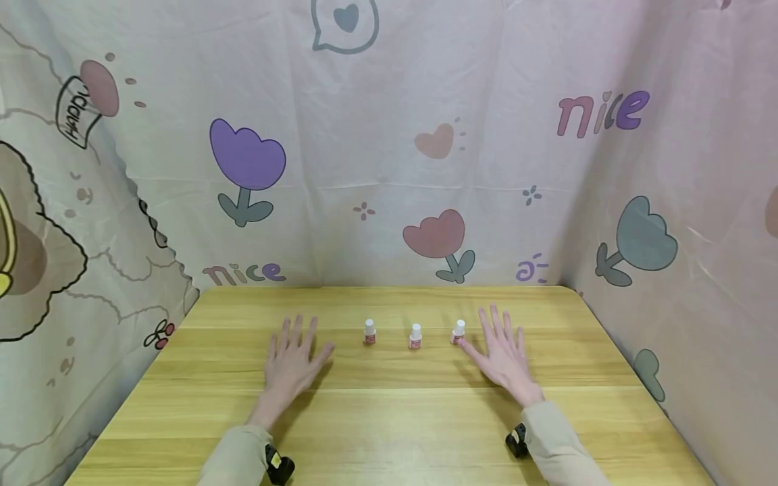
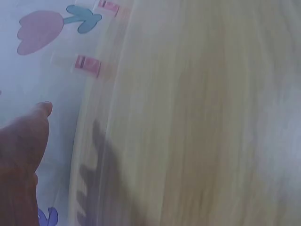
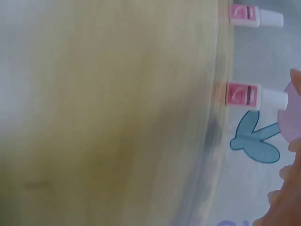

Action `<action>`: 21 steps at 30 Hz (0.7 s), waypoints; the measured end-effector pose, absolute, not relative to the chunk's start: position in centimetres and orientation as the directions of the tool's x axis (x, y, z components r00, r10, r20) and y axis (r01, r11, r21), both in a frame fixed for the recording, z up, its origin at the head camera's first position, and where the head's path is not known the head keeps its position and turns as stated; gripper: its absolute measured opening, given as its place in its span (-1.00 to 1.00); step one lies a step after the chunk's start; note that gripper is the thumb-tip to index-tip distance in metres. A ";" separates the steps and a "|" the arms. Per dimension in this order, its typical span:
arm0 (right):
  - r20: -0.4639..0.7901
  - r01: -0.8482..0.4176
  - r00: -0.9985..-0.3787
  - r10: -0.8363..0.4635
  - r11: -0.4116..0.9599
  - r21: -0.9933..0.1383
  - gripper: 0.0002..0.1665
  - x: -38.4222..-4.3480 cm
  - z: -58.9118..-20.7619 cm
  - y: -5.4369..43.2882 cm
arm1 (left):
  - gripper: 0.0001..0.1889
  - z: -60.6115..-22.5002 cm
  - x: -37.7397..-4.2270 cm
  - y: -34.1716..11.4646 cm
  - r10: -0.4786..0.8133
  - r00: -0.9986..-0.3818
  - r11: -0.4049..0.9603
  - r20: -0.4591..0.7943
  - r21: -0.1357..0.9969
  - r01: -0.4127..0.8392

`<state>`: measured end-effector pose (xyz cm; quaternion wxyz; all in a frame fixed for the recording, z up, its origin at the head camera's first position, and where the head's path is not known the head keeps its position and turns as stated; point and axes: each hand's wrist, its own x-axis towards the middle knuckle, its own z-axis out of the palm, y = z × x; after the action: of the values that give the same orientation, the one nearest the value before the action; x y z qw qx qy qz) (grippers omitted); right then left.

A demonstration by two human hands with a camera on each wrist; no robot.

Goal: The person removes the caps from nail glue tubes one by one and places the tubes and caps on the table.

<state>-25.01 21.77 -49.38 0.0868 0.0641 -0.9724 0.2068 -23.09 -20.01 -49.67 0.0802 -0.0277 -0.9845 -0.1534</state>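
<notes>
Three small white bottles with pink labels and white caps stand upright in a row: a left bottle [image 1: 369, 333], a middle bottle [image 1: 415, 337] and a right bottle [image 1: 458, 331]. To the left of the row, my left hand [image 1: 293, 361] is spread with straight fingers and holds nothing. My right hand [image 1: 503, 354] is spread too, its thumb tip close by the right bottle; whether they touch I cannot tell. The left wrist view catches a blurred bottle [image 2: 88, 65] beyond the thumb. In the right wrist view, a bottle [image 3: 243, 95] appears near the fingers.
The wooden table [image 1: 389, 432] lies under both hands. Behind it hangs a pale printed cloth [image 1: 365, 135] with flowers, hearts and lettering, which also runs along both sides. A black wrist camera [image 1: 278, 466] sits at the left sleeve, another black camera [image 1: 517, 442] at the right sleeve.
</notes>
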 end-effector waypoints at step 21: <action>0.340 -0.279 -0.940 -0.023 0.626 -0.729 -0.05 -23.2 -49.6 18.2 | -0.14 -50.5 -23.6 -15.2 0.051 -0.993 0.819 0.109 0.564 0.104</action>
<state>-23.22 18.17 -49.56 0.1508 0.0849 -0.8889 0.4243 -23.59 -15.24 -50.50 0.0443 -0.0408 -0.9527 -0.2979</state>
